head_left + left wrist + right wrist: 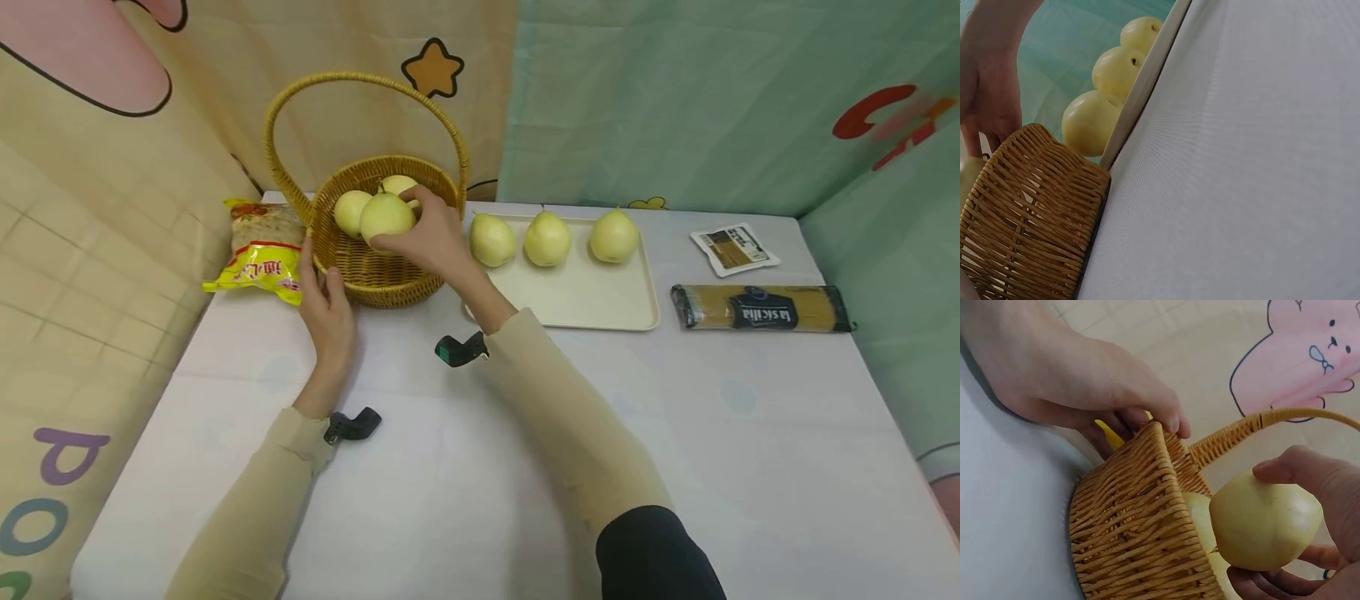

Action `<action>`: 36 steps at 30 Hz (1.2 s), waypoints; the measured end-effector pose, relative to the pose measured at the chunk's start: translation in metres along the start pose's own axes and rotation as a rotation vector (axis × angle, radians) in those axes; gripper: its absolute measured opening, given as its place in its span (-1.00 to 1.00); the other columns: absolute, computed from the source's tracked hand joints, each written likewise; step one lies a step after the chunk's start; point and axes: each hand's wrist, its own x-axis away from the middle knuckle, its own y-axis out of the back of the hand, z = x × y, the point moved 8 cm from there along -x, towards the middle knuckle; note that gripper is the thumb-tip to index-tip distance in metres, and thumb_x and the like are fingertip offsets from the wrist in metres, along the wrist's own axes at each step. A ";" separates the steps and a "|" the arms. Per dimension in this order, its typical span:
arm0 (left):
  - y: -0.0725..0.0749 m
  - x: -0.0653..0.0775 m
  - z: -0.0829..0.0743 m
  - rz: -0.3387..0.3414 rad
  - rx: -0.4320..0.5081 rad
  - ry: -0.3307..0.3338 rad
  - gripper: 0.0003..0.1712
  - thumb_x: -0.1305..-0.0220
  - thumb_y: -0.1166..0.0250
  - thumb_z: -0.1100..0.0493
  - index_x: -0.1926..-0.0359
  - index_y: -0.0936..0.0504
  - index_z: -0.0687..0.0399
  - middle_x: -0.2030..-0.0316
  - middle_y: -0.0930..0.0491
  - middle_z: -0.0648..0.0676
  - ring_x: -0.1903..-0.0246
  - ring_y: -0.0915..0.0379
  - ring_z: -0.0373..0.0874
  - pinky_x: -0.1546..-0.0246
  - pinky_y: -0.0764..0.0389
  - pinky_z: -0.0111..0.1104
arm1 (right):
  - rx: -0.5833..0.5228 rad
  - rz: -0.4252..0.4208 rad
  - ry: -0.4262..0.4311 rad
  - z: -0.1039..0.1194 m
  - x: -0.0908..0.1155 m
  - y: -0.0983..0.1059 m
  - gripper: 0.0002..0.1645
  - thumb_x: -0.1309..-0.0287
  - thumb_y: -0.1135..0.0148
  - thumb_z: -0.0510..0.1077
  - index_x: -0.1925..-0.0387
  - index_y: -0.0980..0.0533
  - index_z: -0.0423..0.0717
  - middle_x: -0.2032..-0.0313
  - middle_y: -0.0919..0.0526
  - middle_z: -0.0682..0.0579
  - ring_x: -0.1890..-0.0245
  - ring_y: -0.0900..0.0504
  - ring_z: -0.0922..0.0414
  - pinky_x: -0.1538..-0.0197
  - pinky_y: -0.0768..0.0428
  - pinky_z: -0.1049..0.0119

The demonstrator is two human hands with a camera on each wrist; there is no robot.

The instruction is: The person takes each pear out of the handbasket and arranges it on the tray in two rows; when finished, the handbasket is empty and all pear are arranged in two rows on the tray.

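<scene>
A wicker basket [390, 294] with a tall arched handle stands at the back left of the table. My left hand [328, 323] grips its near left rim, the thumb over the edge and the fingers outside, as the right wrist view shows. My right hand [435, 237] holds a pale yellow-green pear [386, 218] over the basket opening, thumb on one side and fingers on the other. Inside the basket lie two more pears, one at the left [349, 212] and one at the back [397, 184], partly hidden by the held pear.
Right of the basket, a cream tray [585, 304] carries three pears [547, 239] in a row along its back. A yellow snack bag [262, 262] leans close to the basket's left side. Farther right lie a small packet [735, 249] and a pack of spaghetti [763, 308]. Curtains surround the table.
</scene>
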 end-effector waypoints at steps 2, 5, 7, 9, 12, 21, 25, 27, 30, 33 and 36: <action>0.000 0.001 -0.005 -0.002 0.014 0.001 -0.36 -0.64 0.01 0.24 -0.65 -0.19 0.02 -0.63 -0.18 0.00 -0.59 -0.12 -0.10 -0.55 -0.22 -0.36 | -0.040 0.000 0.023 0.002 0.008 0.009 -0.12 0.02 -0.62 0.15 -0.32 -0.49 0.00 -0.08 -0.70 -0.02 -0.06 -0.62 0.10 -0.06 -0.59 0.24; 0.000 0.005 -0.019 0.004 0.042 0.013 -0.36 -0.64 0.02 0.25 -0.64 -0.17 0.13 -0.64 -0.15 0.11 -0.61 -0.08 -0.02 -0.57 -0.20 -0.32 | -0.083 0.007 0.044 0.002 0.019 0.021 -0.11 0.00 -0.61 0.12 -0.35 -0.48 -0.03 -0.15 -0.68 -0.03 -0.10 -0.64 0.12 -0.07 -0.64 0.25; 0.001 0.008 -0.029 0.010 0.061 0.016 -0.37 -0.63 0.03 0.26 -0.63 -0.17 0.19 -0.64 -0.13 0.17 -0.62 -0.08 0.04 -0.57 -0.20 -0.31 | -0.089 0.013 0.051 0.001 0.027 0.028 -0.10 -0.01 -0.60 0.11 -0.36 -0.48 -0.03 -0.20 -0.66 -0.01 -0.15 -0.64 0.12 -0.10 -0.65 0.24; 0.002 0.010 -0.036 0.015 0.073 0.017 -0.37 -0.63 0.03 0.26 -0.63 -0.16 0.22 -0.64 -0.13 0.20 -0.62 -0.07 0.06 -0.57 -0.20 -0.31 | -0.094 0.021 0.057 -0.002 0.034 0.033 -0.12 -0.03 -0.59 0.11 -0.37 -0.48 -0.02 -0.23 -0.64 0.02 -0.17 -0.63 0.12 -0.11 -0.65 0.22; 0.002 0.012 -0.040 0.015 0.080 0.012 -0.37 -0.63 0.03 0.27 -0.63 -0.16 0.24 -0.63 -0.13 0.21 -0.61 -0.08 0.06 -0.57 -0.20 -0.32 | -0.101 0.027 0.077 -0.008 0.045 0.040 -0.16 -0.04 -0.58 0.11 -0.34 -0.50 -0.01 -0.21 -0.65 0.04 -0.14 -0.65 0.12 -0.12 -0.66 0.20; 0.001 0.011 -0.039 0.022 0.085 0.004 -0.37 -0.65 0.03 0.24 -0.62 -0.16 0.27 -0.62 -0.14 0.22 -0.61 -0.09 0.07 -0.56 -0.24 -0.29 | -0.128 0.059 0.070 -0.031 0.078 0.059 -0.19 -0.04 -0.58 0.06 -0.32 -0.51 0.01 -0.13 -0.69 -0.02 -0.11 -0.67 0.08 -0.09 -0.72 0.17; 0.001 0.012 -0.040 0.025 0.080 0.004 -0.38 -0.65 0.03 0.25 -0.62 -0.16 0.28 -0.62 -0.14 0.23 -0.61 -0.09 0.08 -0.56 -0.23 -0.29 | -0.124 0.063 0.026 -0.048 0.089 0.069 -0.22 -0.04 -0.60 0.06 -0.29 -0.53 0.00 -0.12 -0.69 -0.05 -0.09 -0.68 0.04 -0.09 -0.72 0.11; 0.001 0.012 -0.041 0.028 0.080 0.007 -0.38 -0.65 0.03 0.25 -0.62 -0.16 0.28 -0.62 -0.14 0.23 -0.61 -0.09 0.09 -0.57 -0.23 -0.27 | -0.117 0.062 -0.001 -0.058 0.093 0.073 -0.23 -0.04 -0.61 0.06 -0.27 -0.54 0.00 -0.11 -0.69 -0.04 -0.08 -0.69 0.03 -0.07 -0.71 0.09; 0.001 0.012 -0.041 0.032 0.084 0.011 -0.38 -0.65 0.04 0.24 -0.62 -0.15 0.27 -0.62 -0.14 0.23 -0.61 -0.08 0.10 -0.57 -0.23 -0.27 | -0.101 0.064 -0.048 -0.073 0.094 0.077 -0.23 -0.03 -0.61 0.07 -0.27 -0.55 -0.03 -0.11 -0.69 -0.03 -0.08 -0.68 0.02 -0.08 -0.67 0.06; 0.001 0.011 -0.041 0.031 0.082 0.017 -0.38 -0.65 0.04 0.24 -0.62 -0.16 0.26 -0.62 -0.14 0.22 -0.61 -0.09 0.11 -0.57 -0.23 -0.29 | -0.090 0.071 -0.097 -0.086 0.092 0.079 -0.18 -0.04 -0.60 0.10 -0.30 -0.54 -0.09 -0.13 -0.68 -0.05 -0.10 -0.67 0.00 -0.11 -0.64 0.06; 0.001 0.011 -0.041 0.028 0.084 0.016 -0.37 -0.64 0.04 0.25 -0.62 -0.16 0.25 -0.63 -0.14 0.21 -0.61 -0.08 0.10 -0.57 -0.22 -0.31 | -0.076 0.078 -0.139 -0.096 0.090 0.078 -0.18 -0.06 -0.58 0.12 -0.29 -0.54 -0.16 -0.12 -0.67 -0.07 -0.10 -0.66 -0.02 -0.11 -0.64 0.09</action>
